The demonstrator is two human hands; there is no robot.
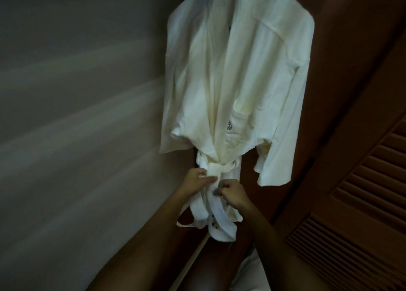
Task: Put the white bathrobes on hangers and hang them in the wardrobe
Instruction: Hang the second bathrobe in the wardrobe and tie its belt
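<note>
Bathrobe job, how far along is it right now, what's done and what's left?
Done: one white bathrobe already hangs up inside the wardrobe, beside the louvred door. In hand: the left hand touches the belt at the waist while the right hand pinches its loose end, so it is being tied. Left: finishing the knot. No other robes can be made out.
</note>
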